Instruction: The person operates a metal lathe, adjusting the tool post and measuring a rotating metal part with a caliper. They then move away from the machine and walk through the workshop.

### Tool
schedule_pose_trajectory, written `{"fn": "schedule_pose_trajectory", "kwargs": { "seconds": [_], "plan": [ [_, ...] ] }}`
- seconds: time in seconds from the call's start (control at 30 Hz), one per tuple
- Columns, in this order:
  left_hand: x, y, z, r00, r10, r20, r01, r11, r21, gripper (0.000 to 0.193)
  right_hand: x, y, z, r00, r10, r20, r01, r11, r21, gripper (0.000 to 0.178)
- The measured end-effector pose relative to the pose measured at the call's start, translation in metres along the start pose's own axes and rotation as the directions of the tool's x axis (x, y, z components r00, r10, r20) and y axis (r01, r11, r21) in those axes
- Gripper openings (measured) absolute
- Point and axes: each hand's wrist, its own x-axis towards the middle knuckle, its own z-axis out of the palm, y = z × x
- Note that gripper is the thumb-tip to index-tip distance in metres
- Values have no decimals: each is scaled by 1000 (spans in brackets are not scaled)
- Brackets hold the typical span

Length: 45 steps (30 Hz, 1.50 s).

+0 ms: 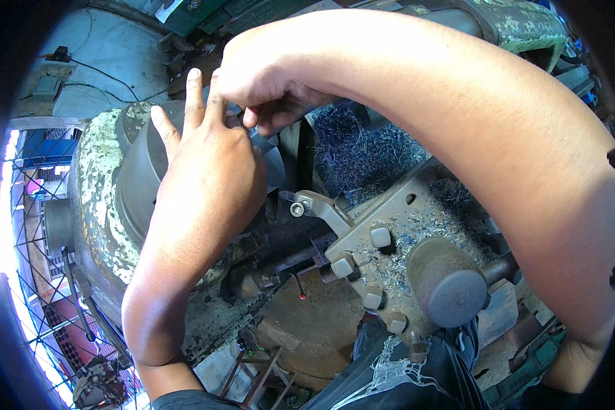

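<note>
My left hand (212,154) reaches over the grey lathe chuck (143,174), its back toward me and several fingers stretched out and apart. The tips lie at the chuck's far side. Right beside it, my right hand (263,96) is bent down at the wrist with the fingers curled in. What those fingers hold, if anything, is hidden behind the hands. Part of a smooth grey metal surface (273,164) shows just below the right hand. To the right of the chuck stands the tool post (383,205), with a cutting tool (321,210) pointing toward the chuck.
Square-headed bolts (380,236) and a thick round knob (451,283) stick up from the tool post. Tangled metal shavings (362,154) fill the bed behind it. The headstock (99,191) has peeling green paint. A lever (78,294) hangs at its left, near a wire-mesh window (37,239).
</note>
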Motion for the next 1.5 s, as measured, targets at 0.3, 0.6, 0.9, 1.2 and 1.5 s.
{"fn": "schedule_pose_trajectory", "kwargs": {
  "seconds": [0.3, 0.6, 0.9, 1.2, 1.5],
  "plan": [
    [0, 0, 1, 1000, 8, -19, -8, 1000, 0, 41, -3, 0, 2, 999, 18, -27, -17, 999, 44, 29],
    [1, -2, 5, 1000, 18, -17, -18, 1000, -1, 39, 6, 6, -3, 989, -131, -63, 96, 917, -388, 21],
    [0, -3, 6, 996, -22, -88, 9, 989, -150, 46, 31, 30, 9, 856, -499, -133, 324, 719, -615, 7],
    [1, -15, -1, 998, -61, -32, 44, 923, -383, 47, 29, 24, 18, 948, -317, 30, 231, 619, -750, 26],
    [22, -40, 11, 840, -209, -501, 13, 930, -368, 28, 19, -6, -13, 815, -579, 13, 359, 487, -796, 26]
  ]
}}
